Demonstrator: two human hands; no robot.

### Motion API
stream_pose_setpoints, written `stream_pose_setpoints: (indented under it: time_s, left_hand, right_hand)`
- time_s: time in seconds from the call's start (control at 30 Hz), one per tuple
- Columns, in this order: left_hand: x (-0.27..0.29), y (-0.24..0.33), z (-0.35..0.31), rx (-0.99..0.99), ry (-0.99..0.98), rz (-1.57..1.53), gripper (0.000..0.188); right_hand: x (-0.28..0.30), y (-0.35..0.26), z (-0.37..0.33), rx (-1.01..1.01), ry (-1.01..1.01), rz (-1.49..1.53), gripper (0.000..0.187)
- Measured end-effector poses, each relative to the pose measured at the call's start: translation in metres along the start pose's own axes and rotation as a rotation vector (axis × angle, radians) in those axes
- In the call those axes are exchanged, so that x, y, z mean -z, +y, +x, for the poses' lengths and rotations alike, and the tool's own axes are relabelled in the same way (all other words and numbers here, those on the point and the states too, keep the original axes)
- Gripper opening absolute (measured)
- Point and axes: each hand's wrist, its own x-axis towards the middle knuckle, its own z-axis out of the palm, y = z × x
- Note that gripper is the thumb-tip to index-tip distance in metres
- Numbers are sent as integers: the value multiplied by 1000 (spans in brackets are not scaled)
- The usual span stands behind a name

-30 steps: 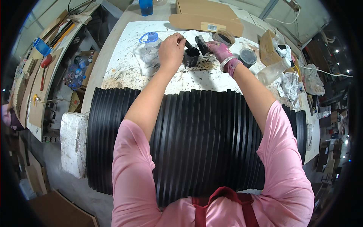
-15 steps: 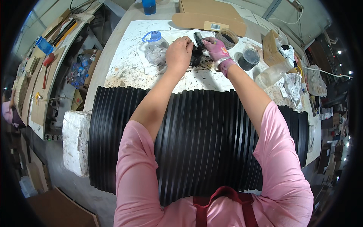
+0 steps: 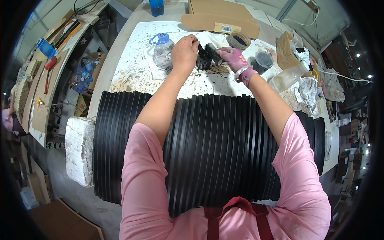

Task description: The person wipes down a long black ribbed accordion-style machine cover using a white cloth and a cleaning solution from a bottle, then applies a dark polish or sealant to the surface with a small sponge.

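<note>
My bare left hand [image 3: 185,54] is closed, its fingertips pinched at the left edge of a black, smeared container [image 3: 203,63]; what lies between them is hidden. My right hand [image 3: 236,61], in a pink patterned glove, grips a short black cylinder [image 3: 213,52] that tilts toward the container. Whether the two black things touch, I cannot tell. Beside my left hand stands a clear plastic jug [image 3: 163,56] with a blue cap. Close to my right hand are a clear-walled tub of dark stuff [image 3: 264,60] and a round translucent container [image 3: 239,40].
Long black ribbed strips [image 3: 208,148] lie side by side between me and the white, black-spotted work board [image 3: 132,60]. A cardboard box [image 3: 224,16] is at the back. To the right lie a clear bottle [image 3: 289,77] and crumpled white cloth [image 3: 308,94]. A white foam block [image 3: 80,152] supports the strips' left end.
My right hand has moved slightly right and toward me, and the black cylinder has come down and tilted. My left hand has shifted a little left and away from me.
</note>
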Motion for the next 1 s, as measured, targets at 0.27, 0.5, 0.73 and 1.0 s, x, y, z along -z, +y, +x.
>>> stream_pose_setpoints:
  time_s: [0.27, 0.5, 0.73, 1.0]
  left_hand:
    - [3, -16, -2, 252, 70, -108, 18]
    - [-1, -3, 2, 233, 50, -169, 19]
    - [-1, 12, -9, 128, -81, -75, 18]
    - [1, 6, -10, 13, 14, -27, 10]
  right_hand:
    - [2, -5, -12, -284, 12, 338, 31]
    - [-18, 13, 7, 143, 137, 15, 39]
    - [-36, -16, 20, 106, 262, -208, 38]
    - [-6, 6, 17, 73, 188, 104, 34]
